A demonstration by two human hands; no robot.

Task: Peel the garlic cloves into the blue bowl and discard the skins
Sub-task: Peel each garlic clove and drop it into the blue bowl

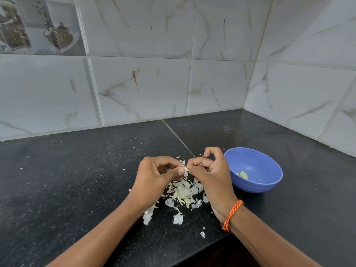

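Both hands meet above the heap of skins (183,193) on the dark desk (77,180), so scraps drop onto one spot. The left hand (154,176) pinches a small garlic clove (186,168) steady while the right hand (210,170) nips its skin to pull it away. The blue bowl (258,164) sits just beside the right hand, handy for dropping, with a few peeled cloves (243,175) inside.

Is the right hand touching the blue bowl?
Cannot tell. In the head view the right hand overlaps the blue bowl rim, hiding any gap.
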